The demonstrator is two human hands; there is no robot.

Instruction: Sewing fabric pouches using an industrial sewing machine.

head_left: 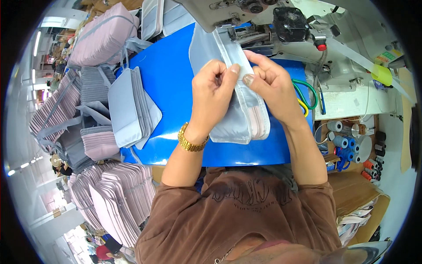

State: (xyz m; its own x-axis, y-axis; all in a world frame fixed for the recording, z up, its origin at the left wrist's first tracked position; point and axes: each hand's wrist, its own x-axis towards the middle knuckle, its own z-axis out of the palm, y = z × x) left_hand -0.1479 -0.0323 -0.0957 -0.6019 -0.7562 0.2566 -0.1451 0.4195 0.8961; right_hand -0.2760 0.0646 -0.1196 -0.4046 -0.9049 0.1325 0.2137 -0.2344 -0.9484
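Note:
On the blue table top (171,75) lies a grey fabric panel (233,125) with a pink lining edge, reaching up under the head of a sewing machine (281,22). My left hand (215,88) pinches the panel's folded edge between thumb and fingers; a gold wristband is on that wrist. My right hand (272,83) grips the same edge from the right, its fingertips meeting the left hand's just below the machine's foot. Both hands rest on the fabric.
A stack of grey panels (129,105) sits left of my hands. Piles of pink and grey bags (101,39) fill the left side, and more pink panels (118,198) lie lower left. Thread spools (347,141) stand in a tray at right. Green and yellow cords (307,94) hang beside the machine.

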